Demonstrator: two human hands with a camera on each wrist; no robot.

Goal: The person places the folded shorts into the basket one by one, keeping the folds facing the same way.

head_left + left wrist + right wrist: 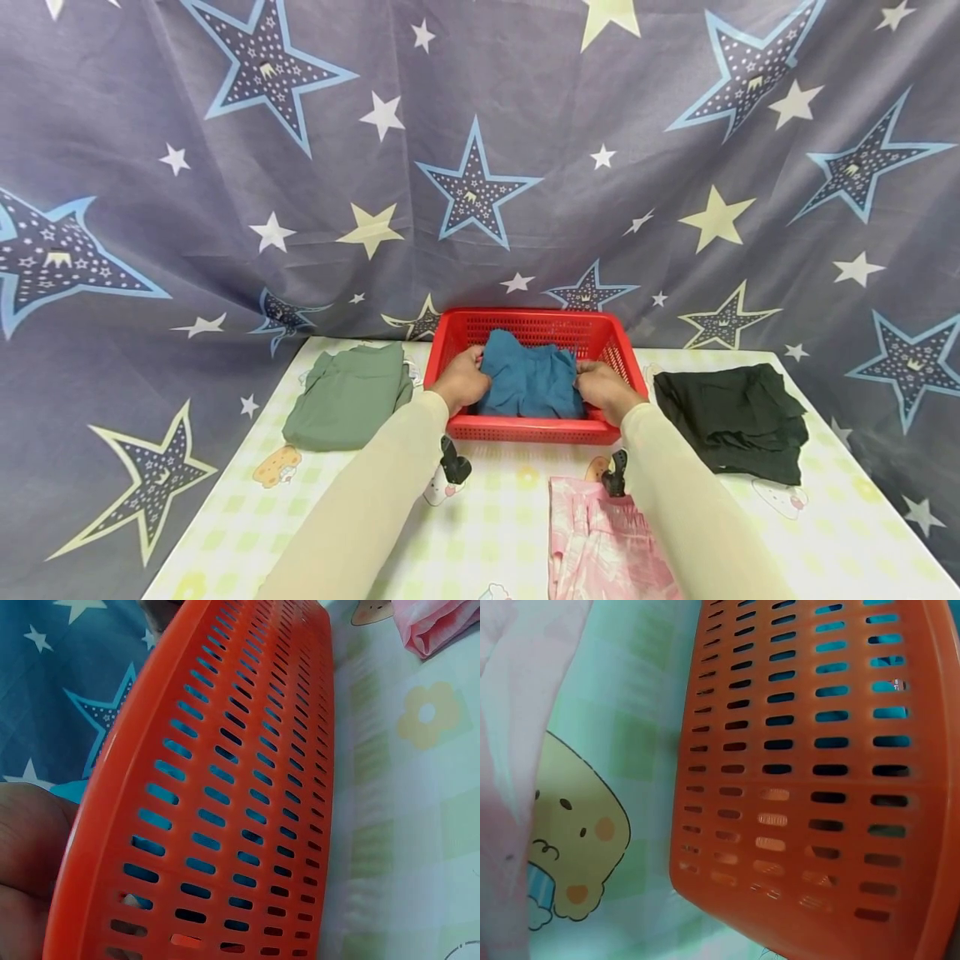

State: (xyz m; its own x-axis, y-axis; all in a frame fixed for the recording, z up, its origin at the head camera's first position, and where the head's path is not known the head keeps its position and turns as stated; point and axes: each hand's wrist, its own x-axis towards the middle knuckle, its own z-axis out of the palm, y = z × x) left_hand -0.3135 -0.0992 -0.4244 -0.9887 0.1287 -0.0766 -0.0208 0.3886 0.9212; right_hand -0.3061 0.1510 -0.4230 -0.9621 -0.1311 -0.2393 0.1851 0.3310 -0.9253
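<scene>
The blue cloth [532, 383] lies inside the red basket [532, 431], near the middle of the far edge of the table [487, 533]. The left hand [461, 382] and right hand [603, 390] pinch its opposite sides. It looks light, soft and limp, hardly fragile; holding both sides should limit sagging.

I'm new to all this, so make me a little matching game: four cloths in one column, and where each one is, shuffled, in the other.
Cloths:
1. Green cloth
2. Blue cloth
3. Black cloth
4. Pink cloth

Places, as the head view shows them:
A. Right of the red basket
B. On the near side of the basket, reaching the picture's bottom edge
C. Left of the basket
D. In the basket, between the left hand and the right hand

Pairs: 1-C, 2-D, 3-A, 4-B
</scene>
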